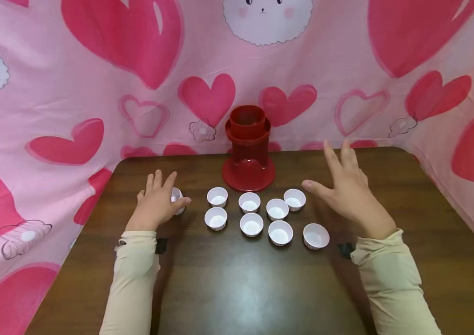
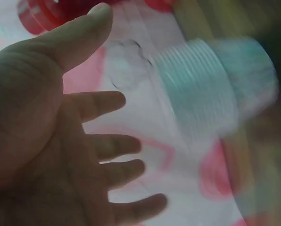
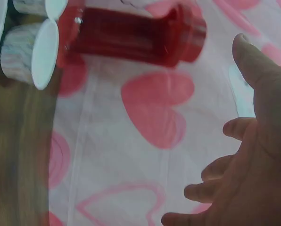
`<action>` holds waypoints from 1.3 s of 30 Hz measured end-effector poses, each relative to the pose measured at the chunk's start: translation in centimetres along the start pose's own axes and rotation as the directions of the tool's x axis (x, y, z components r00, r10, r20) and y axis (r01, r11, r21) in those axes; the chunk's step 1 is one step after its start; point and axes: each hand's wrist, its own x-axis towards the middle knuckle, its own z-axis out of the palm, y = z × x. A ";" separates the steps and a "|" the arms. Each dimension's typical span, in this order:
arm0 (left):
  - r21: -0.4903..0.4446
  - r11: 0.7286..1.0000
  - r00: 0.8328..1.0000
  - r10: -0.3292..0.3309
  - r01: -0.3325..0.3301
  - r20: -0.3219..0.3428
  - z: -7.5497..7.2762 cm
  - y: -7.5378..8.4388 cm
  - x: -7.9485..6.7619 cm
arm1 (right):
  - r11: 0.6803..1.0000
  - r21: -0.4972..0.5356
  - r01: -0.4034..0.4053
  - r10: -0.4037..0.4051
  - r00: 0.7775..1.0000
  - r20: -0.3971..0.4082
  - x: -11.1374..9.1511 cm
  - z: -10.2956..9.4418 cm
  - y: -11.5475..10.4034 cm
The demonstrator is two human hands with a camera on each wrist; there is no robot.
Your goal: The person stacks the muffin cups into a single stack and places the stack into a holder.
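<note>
Got a brown worktop (image 1: 237, 288) with white cups (image 1: 281, 233) bunched on it. Also got left grip (image 1: 153, 207) just beside another cup (image 1: 175, 194), right grip (image 1: 348, 190) near the bunch, both with fingers apart. Farther back, a red cylinder (image 1: 248, 158), then heart-print cloth (image 1: 312, 60).

Left grip (image 1: 153, 204): one, back uppermost, fingers (image 2: 117, 147) extended, thumb (image 2: 81, 37) apart. Right grip (image 1: 351, 193): one, fingers extended, thumb spread wide. Forearms (image 1: 132, 284): two, outstretched, sleeved.

Long, close-fitting cream sleeves (image 1: 392, 281) wrinkle toward the cuffs (image 1: 138, 237), a small black piece (image 1: 161, 246) shows beside each cuff, and the fingers (image 1: 332, 159) are bare.
</note>
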 end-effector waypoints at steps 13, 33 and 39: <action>-0.197 0.980 0.994 0.042 -0.022 0.099 0.7 -4.0 0.5 | 0.991 0.126 0.035 -0.050 0.992 0.118 -5.1 -0.5 3.5; -0.594 0.801 0.917 0.287 -0.072 0.275 1.7 -6.5 -0.1 | 0.991 0.125 0.044 -0.069 0.975 0.209 -8.3 5.2 4.9; -0.616 0.784 0.946 0.252 -0.078 0.202 2.6 -6.5 0.4 | 0.998 0.067 0.008 -0.020 0.983 0.184 -8.3 5.8 4.8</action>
